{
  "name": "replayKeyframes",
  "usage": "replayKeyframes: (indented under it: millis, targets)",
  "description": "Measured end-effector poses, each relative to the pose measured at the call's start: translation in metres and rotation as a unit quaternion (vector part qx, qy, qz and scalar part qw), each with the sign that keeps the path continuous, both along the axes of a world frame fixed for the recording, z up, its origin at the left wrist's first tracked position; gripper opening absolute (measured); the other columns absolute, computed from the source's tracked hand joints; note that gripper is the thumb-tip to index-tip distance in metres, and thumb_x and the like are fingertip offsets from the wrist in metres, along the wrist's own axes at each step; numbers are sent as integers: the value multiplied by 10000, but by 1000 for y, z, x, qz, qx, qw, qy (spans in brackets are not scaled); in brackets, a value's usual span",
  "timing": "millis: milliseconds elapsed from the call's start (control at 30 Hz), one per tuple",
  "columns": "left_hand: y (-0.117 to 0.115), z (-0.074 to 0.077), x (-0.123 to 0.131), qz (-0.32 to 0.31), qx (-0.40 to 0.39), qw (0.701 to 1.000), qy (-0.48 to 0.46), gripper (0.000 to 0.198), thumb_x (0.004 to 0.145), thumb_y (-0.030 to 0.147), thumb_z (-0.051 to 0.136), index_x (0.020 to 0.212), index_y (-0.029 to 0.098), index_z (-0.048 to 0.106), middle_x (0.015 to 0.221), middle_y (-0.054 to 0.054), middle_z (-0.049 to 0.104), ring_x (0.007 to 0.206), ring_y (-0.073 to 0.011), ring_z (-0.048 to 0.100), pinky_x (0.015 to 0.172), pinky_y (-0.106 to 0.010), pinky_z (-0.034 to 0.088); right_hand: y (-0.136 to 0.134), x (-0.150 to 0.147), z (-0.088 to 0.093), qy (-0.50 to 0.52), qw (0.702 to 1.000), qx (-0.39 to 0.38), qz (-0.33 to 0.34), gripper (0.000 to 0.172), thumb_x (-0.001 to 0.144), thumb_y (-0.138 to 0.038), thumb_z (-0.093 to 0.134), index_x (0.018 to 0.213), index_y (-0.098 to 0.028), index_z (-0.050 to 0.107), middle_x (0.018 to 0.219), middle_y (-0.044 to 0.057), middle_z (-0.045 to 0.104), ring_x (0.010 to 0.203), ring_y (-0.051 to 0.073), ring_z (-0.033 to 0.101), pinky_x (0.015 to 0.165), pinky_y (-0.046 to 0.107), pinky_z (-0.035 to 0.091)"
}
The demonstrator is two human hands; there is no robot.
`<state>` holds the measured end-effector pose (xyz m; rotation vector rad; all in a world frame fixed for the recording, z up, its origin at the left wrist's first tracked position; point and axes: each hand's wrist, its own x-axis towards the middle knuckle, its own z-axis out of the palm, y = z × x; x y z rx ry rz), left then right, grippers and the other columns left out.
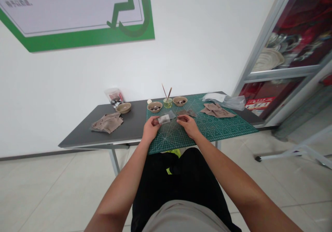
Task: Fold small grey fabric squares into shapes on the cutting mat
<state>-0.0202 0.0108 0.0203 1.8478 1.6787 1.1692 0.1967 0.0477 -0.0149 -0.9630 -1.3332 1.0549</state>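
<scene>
The grey shirt [184, 214] on the person's own body lies nearest the camera; beyond it stands the tabletop [135, 121], its right part under the green mat [215, 130]. One brown cloth [216, 110] is crumpled on the mat's right side, and a second cloth [107, 122] lies off its left edge. Towards the mat's far edge, two bowls [155, 111] of dark pieces [155, 108] flank a glass jar [168, 103] holding two thin sticks [169, 93]. Over the mat's left half, the left fingers [151, 122] pinch one end of a small clear packet [164, 118]. The right fingers [183, 117] curl just right of it, apart; whether they grip anything, I cannot tell. The step in hand looks like handling this packet; the next move seems to call for a light, steady left pinch, leaving its free end reachable.
</scene>
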Motion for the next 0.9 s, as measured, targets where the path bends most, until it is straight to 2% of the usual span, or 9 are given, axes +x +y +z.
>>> replayKeyframes:
  millis: [133,233,300,400,500,567,700,800,900]
  targets:
    - [4,16,-13,115,84,973,180,450,833,157,484,1269,231,568,1039,-86,660,1055,-254,558,965,-421,389,4,1,1,13,1000,-9,4,364,664,-414,714,942,-189,650,917,57,688,874,188,635,832,341,491]
    - [3,16,-15,100,13,946,308,393,830,117,441,1123,256,664,1082,-118,658,1116,-309,510,970,-512,336,4,2,0,22,1000,-14,7,363,651,-398,730,938,-189,657,884,46,687,857,183,634,835,342,492]
    - [3,11,-11,94,-22,940,326,396,807,90,437,1068,251,688,1073,-120,659,1093,-319,517,952,-541,335,3,1,0,37,999,-13,5,357,641,-386,742,924,-185,658,881,45,687,855,179,635,844,341,494]
    - [3,7,-1,97,21,953,286,433,807,99,451,1167,234,651,1135,-123,630,1105,-301,521,959,-516,365,1,-3,4,45,999,-21,6,360,619,-368,768,901,-179,648,862,44,688,843,177,644,845,341,503]
    - [7,6,12,-85,25,978,190,488,808,177,546,1289,252,567,1141,-77,618,973,-209,585,896,-372,460,2,-12,9,32,997,-48,49,414,588,-355,801,916,-182,617,809,25,690,781,174,657,797,342,523]
    - [11,4,20,-144,22,980,133,414,828,206,554,1238,243,599,1103,-59,631,906,-173,601,847,-320,486,3,-18,12,32,994,-59,88,465,578,-353,816,949,-185,594,774,9,689,723,166,656,749,332,532]
    - [14,-5,27,-151,34,984,88,253,853,190,525,1057,216,672,975,-38,679,898,-169,608,838,-302,481,5,-24,14,13,989,-72,125,489,580,-365,825,960,-191,571,726,-4,685,618,151,630,648,309,533]
    - [14,-11,25,-149,39,987,44,183,851,214,540,980,206,670,900,-18,678,826,-151,607,785,-277,477,10,-22,23,-63,986,-73,138,471,614,-409,811,956,-190,574,688,2,677,565,159,611,568,305,519]
    - [17,-13,20,-100,24,995,-6,129,850,270,561,897,193,653,773,5,635,723,-137,577,709,-262,461,32,-16,47,-197,978,-18,72,446,650,-475,787,945,-190,613,688,9,673,586,172,627,594,313,520]
